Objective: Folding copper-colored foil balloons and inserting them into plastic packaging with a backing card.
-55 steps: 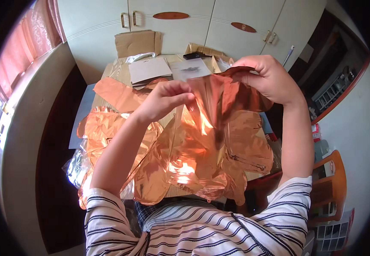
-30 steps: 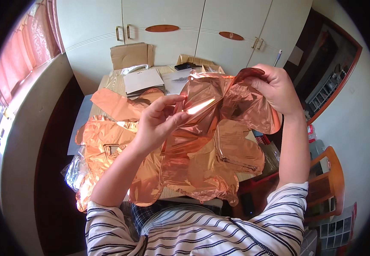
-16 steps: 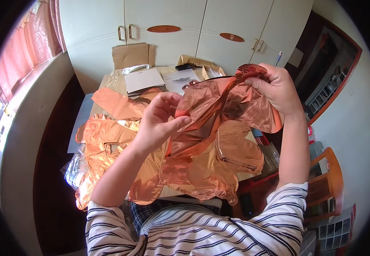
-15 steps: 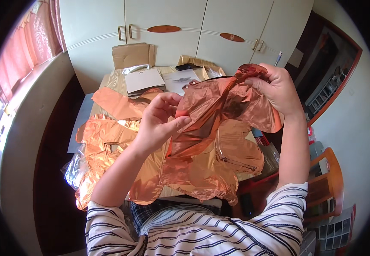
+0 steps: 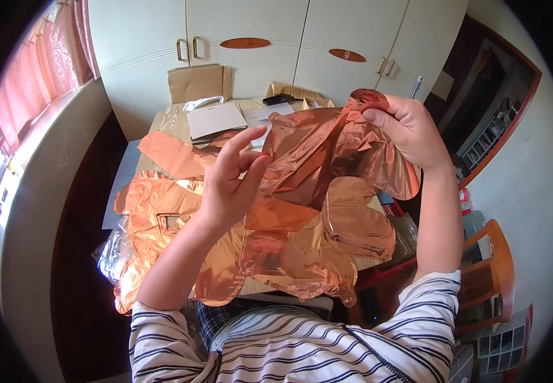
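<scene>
Both my hands hold up a flat, shiny copper foil balloon (image 5: 318, 156) above a small table. My right hand (image 5: 401, 127) pinches its top tab and upper right edge. My left hand (image 5: 232, 182) pinches the balloon's left edge between thumb and fingers. Several more deflated copper foil balloons (image 5: 162, 210) lie spread over the table below, some hanging off its near edge.
A wooden table (image 5: 168, 118) carries a white paper stack (image 5: 216, 120), a black object (image 5: 280, 99) and cardboard (image 5: 200, 82). White cupboard doors (image 5: 257, 32) stand behind. A clear plastic bag (image 5: 107, 252) hangs at left. An orange wooden chair (image 5: 490, 268) stands at right.
The held balloon has been gathered and folded tighter between my hands. My left hand shifted slightly up and toward the right along the foil edge.
</scene>
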Demonstrator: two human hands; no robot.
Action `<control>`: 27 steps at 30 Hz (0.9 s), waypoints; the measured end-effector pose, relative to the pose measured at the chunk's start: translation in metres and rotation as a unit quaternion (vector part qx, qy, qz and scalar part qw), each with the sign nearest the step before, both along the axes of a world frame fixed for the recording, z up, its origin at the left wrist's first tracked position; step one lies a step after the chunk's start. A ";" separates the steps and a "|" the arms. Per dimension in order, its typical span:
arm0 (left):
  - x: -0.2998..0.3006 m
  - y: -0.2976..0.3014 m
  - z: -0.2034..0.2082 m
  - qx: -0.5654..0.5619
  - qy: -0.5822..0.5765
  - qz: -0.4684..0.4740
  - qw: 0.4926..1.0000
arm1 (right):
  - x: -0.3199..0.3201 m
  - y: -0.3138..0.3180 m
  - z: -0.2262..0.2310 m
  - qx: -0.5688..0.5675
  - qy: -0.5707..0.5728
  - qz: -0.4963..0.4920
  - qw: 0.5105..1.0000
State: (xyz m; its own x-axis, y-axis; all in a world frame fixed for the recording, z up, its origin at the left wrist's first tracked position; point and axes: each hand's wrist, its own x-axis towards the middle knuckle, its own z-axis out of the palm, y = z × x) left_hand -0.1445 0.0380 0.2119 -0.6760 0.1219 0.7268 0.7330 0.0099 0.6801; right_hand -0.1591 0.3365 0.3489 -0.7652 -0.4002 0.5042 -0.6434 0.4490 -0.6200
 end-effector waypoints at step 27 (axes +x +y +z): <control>-0.048 0.002 -0.016 -0.070 -0.287 -0.105 0.950 | -0.029 -0.011 0.016 0.016 -0.038 0.070 0.997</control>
